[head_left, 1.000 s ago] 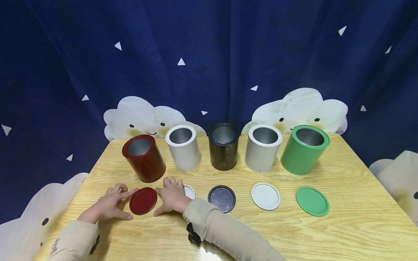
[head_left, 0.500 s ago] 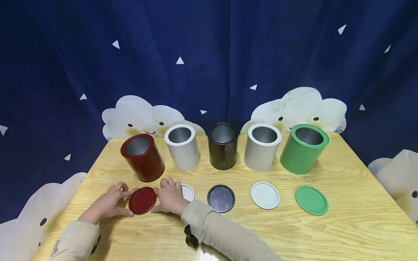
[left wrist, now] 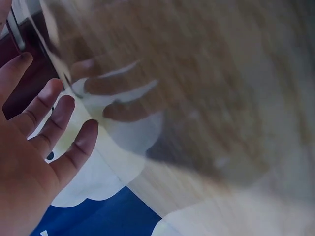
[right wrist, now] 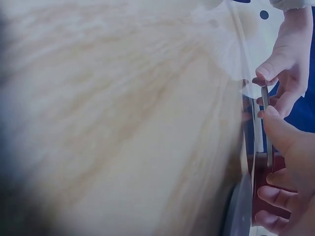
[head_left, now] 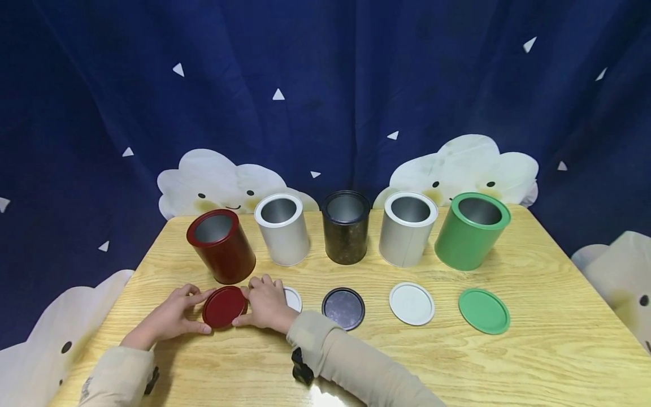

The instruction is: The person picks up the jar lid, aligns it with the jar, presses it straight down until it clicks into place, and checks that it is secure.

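Note:
A round dark red lid is held by its rim between both hands, in front of the red can. My left hand grips its left side, and my right hand grips its right side. Edge-on in the right wrist view, the lid stands slightly off the tabletop, with thumbs and fingertips at its edge. In the left wrist view, several fingers of the left hand are spread out. The right hand partly covers a small white lid beside it.
A white can, a black can, another white can and a green can stand uncovered along the table's back. Before them lie a black lid, a white lid and a green lid. A blue curtain hangs behind.
Both hands have closed in on the red lid's rim. The lid has come up slightly off the table. The cans and other lids have stayed put.

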A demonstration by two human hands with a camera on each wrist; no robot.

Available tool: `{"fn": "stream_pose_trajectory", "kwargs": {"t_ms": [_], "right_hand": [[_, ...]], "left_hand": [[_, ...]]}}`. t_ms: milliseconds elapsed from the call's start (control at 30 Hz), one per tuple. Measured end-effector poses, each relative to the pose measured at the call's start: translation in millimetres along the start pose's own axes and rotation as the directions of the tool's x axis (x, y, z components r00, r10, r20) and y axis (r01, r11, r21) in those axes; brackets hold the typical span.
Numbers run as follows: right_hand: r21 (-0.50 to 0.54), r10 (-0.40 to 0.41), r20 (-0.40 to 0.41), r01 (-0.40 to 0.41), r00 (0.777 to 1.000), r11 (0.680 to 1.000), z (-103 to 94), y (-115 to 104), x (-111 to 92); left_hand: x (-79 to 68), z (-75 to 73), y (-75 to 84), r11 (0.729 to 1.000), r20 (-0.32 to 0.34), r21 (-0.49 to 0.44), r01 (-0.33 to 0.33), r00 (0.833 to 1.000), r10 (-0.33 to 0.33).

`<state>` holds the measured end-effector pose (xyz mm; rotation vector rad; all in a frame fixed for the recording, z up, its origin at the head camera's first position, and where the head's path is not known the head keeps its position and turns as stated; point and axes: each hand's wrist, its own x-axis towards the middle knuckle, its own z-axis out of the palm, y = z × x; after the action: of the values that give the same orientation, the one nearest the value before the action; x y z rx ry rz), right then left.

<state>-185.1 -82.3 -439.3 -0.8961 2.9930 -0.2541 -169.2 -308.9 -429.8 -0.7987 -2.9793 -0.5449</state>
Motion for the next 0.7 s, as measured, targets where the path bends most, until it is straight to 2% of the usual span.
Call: {"fn": "stream_pose_trajectory", "kwargs": {"t_ms": [333, 700], "right_hand": [[0.063, -0.047, -0.068, 0.051, 0.997, 0.997, -2.5, 6.1, -3.2], [0.114, -0.07, -0.109, 0.083, 0.992, 0.99, -13.9, 9.5, -6.4]], "left_hand": [[-1.7, -4.9, 5.7, 0.998, -0.034, -0.06, 0.004, 0.999, -0.006], [-3.1, -9.2, 9.1, 0.995, -0.118, -0.067, -0.069, 0.991, 0.06]]}}
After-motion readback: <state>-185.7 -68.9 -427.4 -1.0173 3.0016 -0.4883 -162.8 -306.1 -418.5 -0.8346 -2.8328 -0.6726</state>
